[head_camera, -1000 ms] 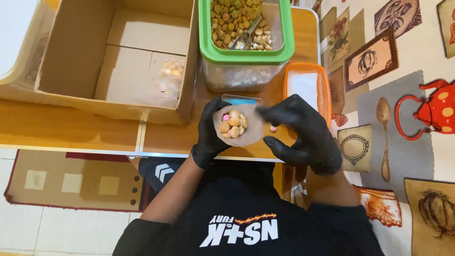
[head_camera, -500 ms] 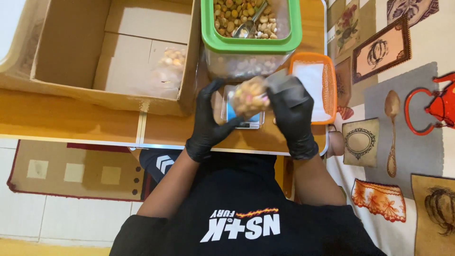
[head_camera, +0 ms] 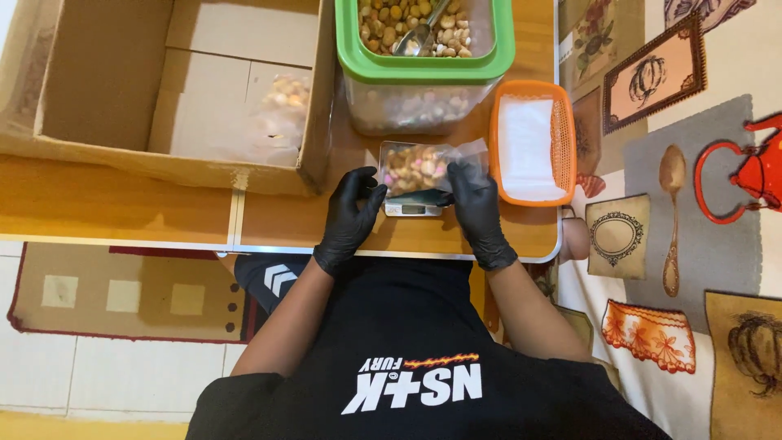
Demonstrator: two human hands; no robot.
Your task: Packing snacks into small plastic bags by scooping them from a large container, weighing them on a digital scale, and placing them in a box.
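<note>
At mid-frame my gloved left hand (head_camera: pixel 349 213) and right hand (head_camera: pixel 475 205) rested on either side of the bag (head_camera: pixel 425 166) of sweets lying on the scale (head_camera: pixel 413 208), fingertips touching it. I judged it best to let go fully so the reading settled, below the green-rimmed tub (head_camera: pixel 423 69).

We see matt black rubbery gloves on our left hand (head_camera: pixel 349 218) and right hand (head_camera: pixel 475 210), a glossy clear plastic bag of sweets (head_camera: pixel 423 167), a smooth varnished wooden table (head_camera: pixel 122 216) and, upper left, a rough brown cardboard box (head_camera: pixel 106 81).
</note>
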